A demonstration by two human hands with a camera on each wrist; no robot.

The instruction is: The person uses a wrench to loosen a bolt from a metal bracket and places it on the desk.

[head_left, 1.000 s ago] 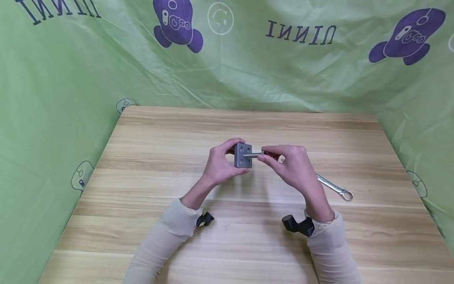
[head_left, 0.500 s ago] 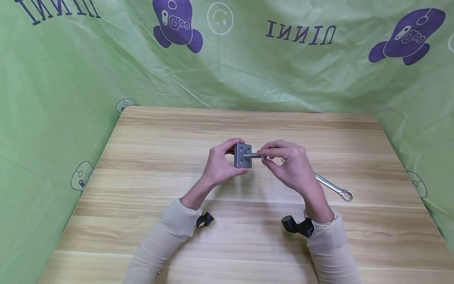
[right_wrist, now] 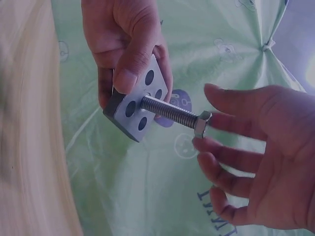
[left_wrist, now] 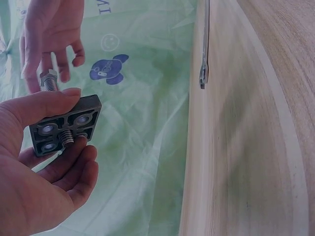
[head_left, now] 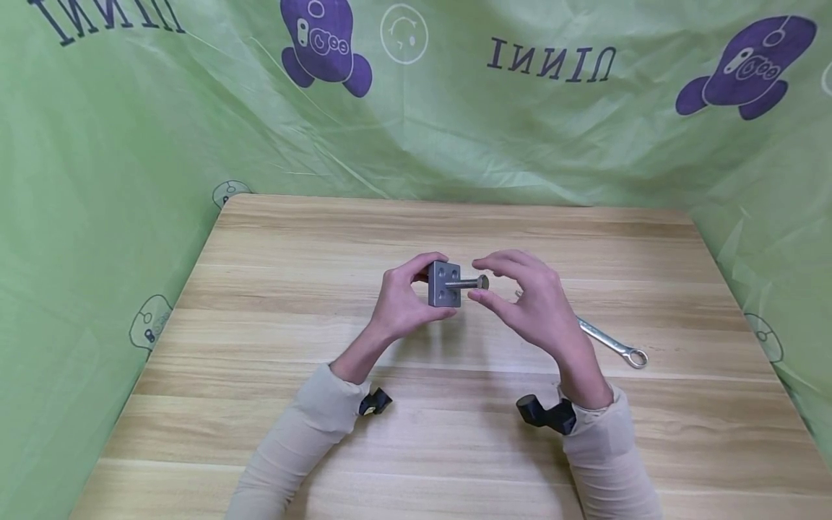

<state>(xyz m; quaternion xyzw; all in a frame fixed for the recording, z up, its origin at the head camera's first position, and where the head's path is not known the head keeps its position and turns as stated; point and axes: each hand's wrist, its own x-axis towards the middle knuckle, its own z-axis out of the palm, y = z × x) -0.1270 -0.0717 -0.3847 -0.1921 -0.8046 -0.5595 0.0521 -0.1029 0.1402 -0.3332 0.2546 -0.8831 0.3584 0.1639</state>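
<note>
A square grey metal block (head_left: 438,287) with a hole near each corner is gripped at its edges between the thumb and fingers of my left hand (head_left: 398,303), above the table. Through its centre runs a threaded hex bolt (right_wrist: 170,111), its head pointing right. The bolt's tip (left_wrist: 67,138) pokes out of the ribbed back face. My right hand (head_left: 533,300) holds nothing; its thumb and fingers stand spread around the bolt head (right_wrist: 202,125). Whether a fingertip brushes the head, I cannot tell.
On the wooden table (head_left: 292,267) a steel wrench (head_left: 609,338) lies behind and right of my right hand, partly covered by it. A green printed curtain (head_left: 442,137) surrounds the table's back and sides. Black camera mounts (head_left: 546,413) sit at both wrists.
My right fingers pinched the bolt head a second ago, shifted around it, and now are spread off it. The left hand and the block have stayed almost still.
</note>
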